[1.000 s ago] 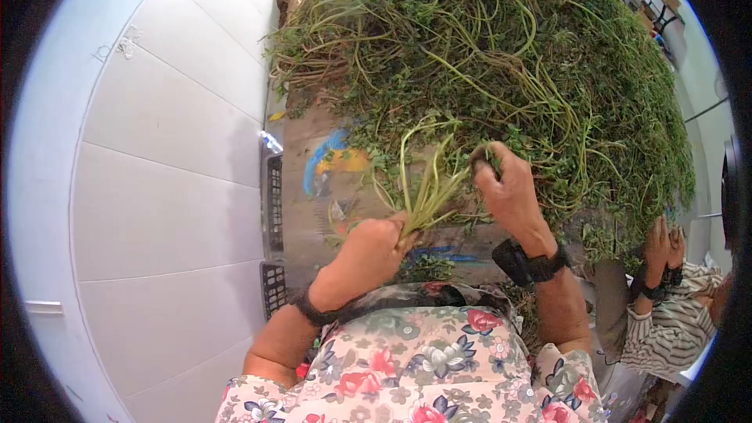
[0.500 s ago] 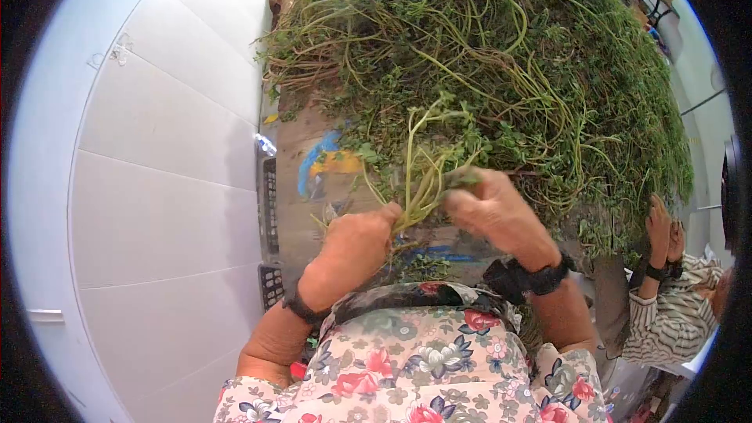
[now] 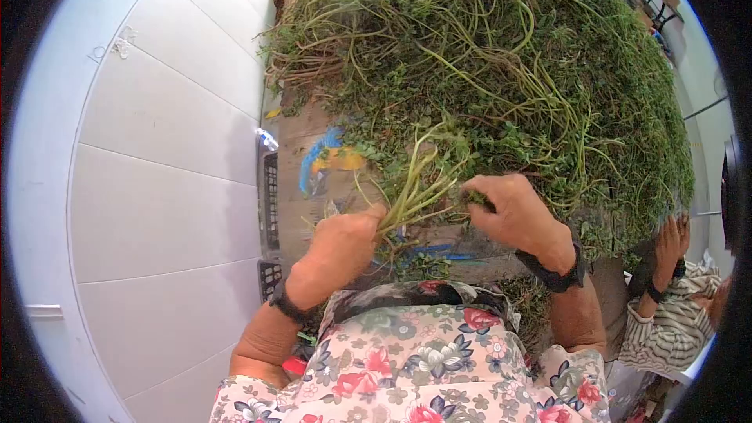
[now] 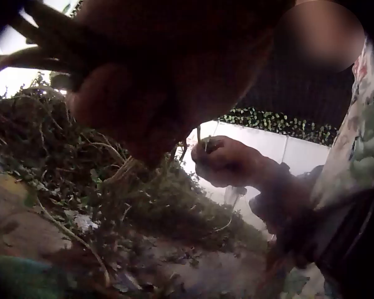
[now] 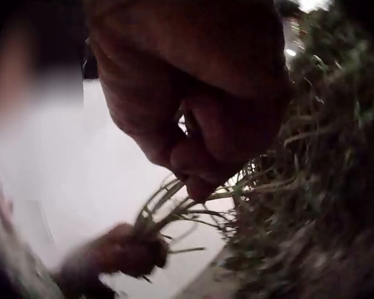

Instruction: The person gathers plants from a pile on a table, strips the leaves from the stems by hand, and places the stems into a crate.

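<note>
My left hand (image 3: 335, 252) grips a small bunch of pale green stems (image 3: 409, 202) by its lower end, and the stems fan up and to the right. Just right of their tips, my right hand (image 3: 518, 211) has its fingers curled, with a small tuft of dark green leaves (image 3: 478, 199) pinched under them. The right wrist view shows its thumb and fingertips meeting close over the stems (image 5: 165, 208). A big heap of leafy green plants (image 3: 470, 55) lies beyond both hands, long stems tangled through it.
The heap covers most of the brown tabletop (image 3: 301, 211), which has blue and yellow patches. Black plastic crates (image 3: 270, 196) stand along its left side by a white wall (image 3: 164, 211). Another person's hands (image 3: 670, 247) and striped sleeve (image 3: 666, 337) are at the right edge.
The right hand moved left to the stems, then drew back slightly right and down. The left hand shifted a little left and down, still gripping the bunch.
</note>
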Demonstrator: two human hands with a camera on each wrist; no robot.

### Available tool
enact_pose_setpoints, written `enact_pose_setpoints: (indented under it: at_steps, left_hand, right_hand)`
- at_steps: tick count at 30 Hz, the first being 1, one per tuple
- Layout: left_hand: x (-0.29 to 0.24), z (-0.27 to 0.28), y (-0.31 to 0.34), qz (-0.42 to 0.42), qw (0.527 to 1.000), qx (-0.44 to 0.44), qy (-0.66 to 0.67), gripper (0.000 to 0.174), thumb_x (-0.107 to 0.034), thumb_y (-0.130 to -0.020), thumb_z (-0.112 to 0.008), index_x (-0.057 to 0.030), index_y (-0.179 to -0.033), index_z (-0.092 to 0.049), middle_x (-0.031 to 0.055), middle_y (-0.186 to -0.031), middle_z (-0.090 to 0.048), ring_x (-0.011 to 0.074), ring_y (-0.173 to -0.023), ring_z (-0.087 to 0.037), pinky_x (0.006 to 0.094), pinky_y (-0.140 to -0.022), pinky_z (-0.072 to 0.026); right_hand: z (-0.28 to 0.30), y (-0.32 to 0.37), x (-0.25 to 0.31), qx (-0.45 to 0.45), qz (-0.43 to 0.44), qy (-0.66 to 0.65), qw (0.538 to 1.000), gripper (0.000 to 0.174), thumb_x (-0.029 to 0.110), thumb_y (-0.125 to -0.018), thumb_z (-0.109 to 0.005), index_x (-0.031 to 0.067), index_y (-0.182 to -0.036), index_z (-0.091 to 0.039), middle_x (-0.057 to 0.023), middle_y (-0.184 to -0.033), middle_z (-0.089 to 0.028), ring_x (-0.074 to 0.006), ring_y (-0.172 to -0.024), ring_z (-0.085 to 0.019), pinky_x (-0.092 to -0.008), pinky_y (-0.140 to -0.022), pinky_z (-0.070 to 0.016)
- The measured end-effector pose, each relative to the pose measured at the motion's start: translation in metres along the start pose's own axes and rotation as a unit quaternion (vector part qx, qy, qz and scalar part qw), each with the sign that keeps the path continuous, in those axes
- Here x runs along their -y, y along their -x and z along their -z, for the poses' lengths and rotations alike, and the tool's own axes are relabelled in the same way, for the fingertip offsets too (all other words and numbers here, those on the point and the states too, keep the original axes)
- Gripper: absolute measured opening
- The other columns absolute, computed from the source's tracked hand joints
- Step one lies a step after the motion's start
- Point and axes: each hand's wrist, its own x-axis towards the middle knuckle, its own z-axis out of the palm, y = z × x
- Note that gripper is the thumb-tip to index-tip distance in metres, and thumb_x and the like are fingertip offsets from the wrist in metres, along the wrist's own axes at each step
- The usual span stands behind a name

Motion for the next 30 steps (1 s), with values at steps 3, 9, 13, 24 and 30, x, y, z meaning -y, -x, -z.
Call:
enact_pose_setpoints:
  at_steps: [3, 9, 13, 24, 30]
  left_hand:
    - [-0.001, 0.003, 0.000, -0.014, 0.998, 0.050, -0.023, 0.020, -0.003, -0.073, -0.052, -0.0015, -0.093, -0.050, 0.0214, -0.069, -0.056, 0.0386, -0.069, -0.057, 0.0457, -0.059, -0.0444]
    - [0.002, -0.004, 0.005, -0.040, 0.998, 0.017, -0.035, 0.017, -0.004, -0.074, -0.051, -0.0025, -0.091, -0.051, 0.0180, -0.064, -0.056, 0.0362, -0.063, -0.058, 0.0428, -0.054, -0.0452]
    - [-0.002, -0.004, 0.001, -0.081, 0.994, 0.003, -0.067, 0.014, -0.003, -0.074, -0.051, -0.0036, -0.089, -0.051, 0.0153, -0.063, -0.056, 0.0327, -0.062, -0.059, 0.0400, -0.052, -0.0463]
    - [-0.018, -0.004, -0.001, -0.123, 0.987, 0.020, -0.101, 0.010, -0.008, -0.078, -0.050, -0.0063, -0.088, -0.050, 0.0124, -0.064, -0.057, 0.0296, -0.061, -0.060, 0.0394, -0.048, -0.0454]
    - [-0.022, 0.000, 0.001, -0.104, 0.984, 0.050, -0.136, 0.013, -0.009, -0.079, -0.049, -0.0029, -0.090, -0.049, 0.0124, -0.062, -0.056, 0.0308, -0.059, -0.059, 0.0414, -0.048, -0.0446]
  right_hand:
    - [-0.006, 0.002, 0.000, 0.001, -0.003, 0.017, 1.000, 0.021, 0.004, -0.071, -0.051, -0.0004, -0.090, -0.059, -0.0201, -0.067, -0.056, -0.0258, -0.059, -0.059, -0.0326, -0.056, -0.0471]
    - [0.035, 0.011, -0.042, -0.243, -0.239, -0.522, 0.782, 0.015, 0.007, -0.077, -0.051, 0.0055, -0.092, -0.054, -0.0019, -0.069, -0.056, -0.0075, -0.054, -0.048, -0.0200, -0.042, -0.0324]
    - [0.038, -0.003, -0.009, -0.211, -0.271, -0.606, 0.718, 0.015, 0.007, -0.080, -0.050, 0.0076, -0.094, -0.051, -0.0034, -0.074, -0.054, -0.0067, -0.055, -0.044, -0.0183, -0.041, -0.0285]
    - [0.009, -0.052, 0.030, -0.031, 0.081, -0.057, 0.995, 0.015, 0.011, -0.082, -0.052, 0.0010, -0.092, -0.058, -0.0128, -0.070, -0.057, -0.0306, -0.065, -0.059, -0.0380, -0.057, -0.0468]
    - [0.002, -0.056, 0.029, 0.108, 0.079, 0.078, 0.988, 0.010, 0.007, -0.078, -0.052, 0.0015, -0.084, -0.056, -0.0166, -0.080, -0.058, -0.0350, -0.075, -0.059, -0.0418, -0.065, -0.0477]
